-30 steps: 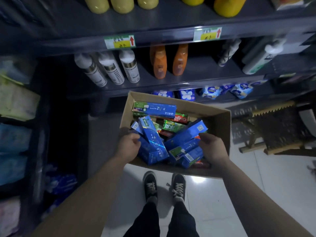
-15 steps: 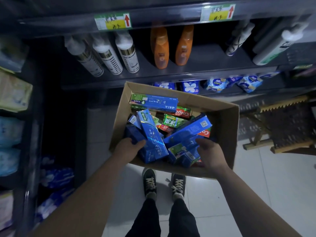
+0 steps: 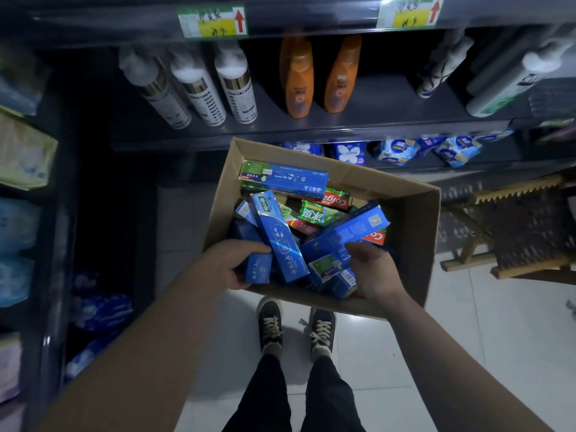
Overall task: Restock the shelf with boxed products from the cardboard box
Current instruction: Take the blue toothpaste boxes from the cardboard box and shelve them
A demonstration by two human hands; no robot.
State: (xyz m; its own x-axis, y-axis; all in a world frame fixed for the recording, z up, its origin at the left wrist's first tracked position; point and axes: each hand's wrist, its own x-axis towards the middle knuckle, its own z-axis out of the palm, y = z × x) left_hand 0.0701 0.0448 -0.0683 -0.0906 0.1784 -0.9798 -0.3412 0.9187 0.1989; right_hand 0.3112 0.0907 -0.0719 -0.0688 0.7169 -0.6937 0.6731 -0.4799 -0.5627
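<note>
Your left hand (image 3: 229, 266) clamps its fingers on a small blue carton (image 3: 258, 269) in the near-left corner of the cardboard box (image 3: 414, 244), ready for the shelf (image 3: 343, 127). Your right hand (image 3: 371, 272) seems to pinch a long blue carton (image 3: 346, 235), steadying the pile.

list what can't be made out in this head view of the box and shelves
- Floor of the cardboard box: head view, covered by the piled toothpaste boxes; their count is hidden.
- Right hand: head view, its own back hides the fingers, so its grip is unclear.
- Price labels: head view, handwriting too blurred to read.
- Top shelf: head view, its goods cut off by the top edge.
</note>
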